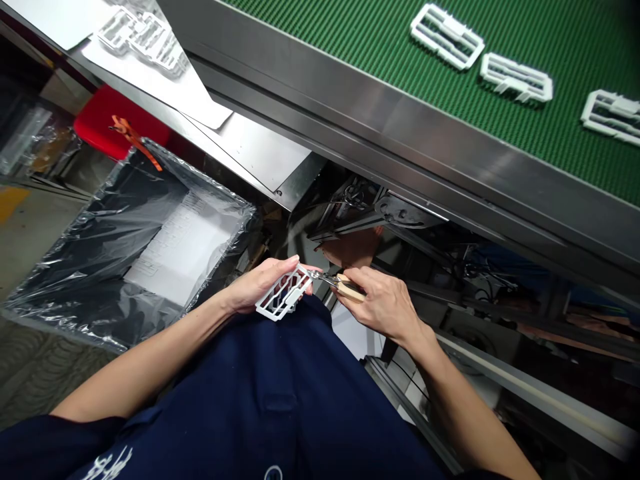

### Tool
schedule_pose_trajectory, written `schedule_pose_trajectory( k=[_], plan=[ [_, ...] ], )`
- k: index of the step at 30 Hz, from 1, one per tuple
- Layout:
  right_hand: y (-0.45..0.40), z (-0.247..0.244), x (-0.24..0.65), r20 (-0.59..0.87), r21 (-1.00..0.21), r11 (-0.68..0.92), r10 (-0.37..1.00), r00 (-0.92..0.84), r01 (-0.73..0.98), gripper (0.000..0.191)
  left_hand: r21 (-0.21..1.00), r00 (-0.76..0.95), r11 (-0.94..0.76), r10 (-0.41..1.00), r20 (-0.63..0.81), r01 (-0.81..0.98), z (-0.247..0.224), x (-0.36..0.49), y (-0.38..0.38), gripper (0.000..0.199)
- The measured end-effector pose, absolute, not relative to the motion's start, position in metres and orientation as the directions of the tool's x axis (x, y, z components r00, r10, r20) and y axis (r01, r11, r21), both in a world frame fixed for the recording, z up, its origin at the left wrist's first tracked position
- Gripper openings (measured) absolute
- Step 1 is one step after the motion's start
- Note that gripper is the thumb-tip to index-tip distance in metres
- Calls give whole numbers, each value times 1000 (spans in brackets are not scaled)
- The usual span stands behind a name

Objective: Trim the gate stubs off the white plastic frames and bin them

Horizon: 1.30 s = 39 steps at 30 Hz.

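Note:
My left hand (260, 283) is closed on a white plastic frame (284, 293) with slatted openings, held tilted in front of the dark blue shirt. In my right hand (383, 300) is a pair of pliers-like cutters (349, 288) with light tan handles. The metal jaws of the cutters meet the upper right corner of the frame; whether they are closed on it is too small to tell. Some fingers of my left hand are hidden behind the frame.
Several similar white frames (517, 78) lie on a green ribbed conveyor (350, 33) with a metal side rail. More frames (143, 39) are piled on white sheets at upper left. A plastic-lined bin (110, 233) stands left, beside a red stool (117, 120).

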State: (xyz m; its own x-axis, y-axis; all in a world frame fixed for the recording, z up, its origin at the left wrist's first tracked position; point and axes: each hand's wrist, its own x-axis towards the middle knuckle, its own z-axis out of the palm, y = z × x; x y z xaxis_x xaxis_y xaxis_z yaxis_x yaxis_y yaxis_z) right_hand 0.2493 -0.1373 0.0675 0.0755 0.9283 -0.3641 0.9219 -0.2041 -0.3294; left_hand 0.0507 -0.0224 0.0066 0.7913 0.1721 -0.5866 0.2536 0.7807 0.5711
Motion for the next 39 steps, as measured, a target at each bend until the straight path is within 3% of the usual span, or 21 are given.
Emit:
schedule_pose_trajectory(
  k=[3,7,10,15,18,22,25,32,39],
  plan=[
    [-136,60,247,-379,-485,-361,908,180,797,27,523,798,828,171,-577,201,9,54,-21,51],
    [-129,50,238,-410,-704,-550,832,375,450,36,465,810,873,165,-563,145,11,59,-18,50],
    [-119,47,229,-390,-796,-523,828,403,305,29,468,805,872,171,-569,145,12,61,-16,48],
    [-100,44,213,-285,-888,-393,878,385,238,20,496,804,858,198,-560,134,10,65,-17,46],
    [-90,33,207,-310,-918,-377,875,372,121,17,486,797,865,202,-569,127,7,68,-20,45],
    [-84,16,212,-360,-918,-395,782,509,-41,20,414,810,910,225,-541,24,4,71,-18,45],
    [-81,21,217,-313,-909,-410,791,526,76,25,396,801,918,241,-549,-5,2,73,-16,43],
    [-55,46,206,-222,-839,-359,912,344,410,18,462,713,887,340,-613,-26,-3,76,-19,32],
    [-49,38,203,-151,-843,-310,921,359,440,9,380,723,923,302,-622,-60,2,80,-20,32]
  ],
)
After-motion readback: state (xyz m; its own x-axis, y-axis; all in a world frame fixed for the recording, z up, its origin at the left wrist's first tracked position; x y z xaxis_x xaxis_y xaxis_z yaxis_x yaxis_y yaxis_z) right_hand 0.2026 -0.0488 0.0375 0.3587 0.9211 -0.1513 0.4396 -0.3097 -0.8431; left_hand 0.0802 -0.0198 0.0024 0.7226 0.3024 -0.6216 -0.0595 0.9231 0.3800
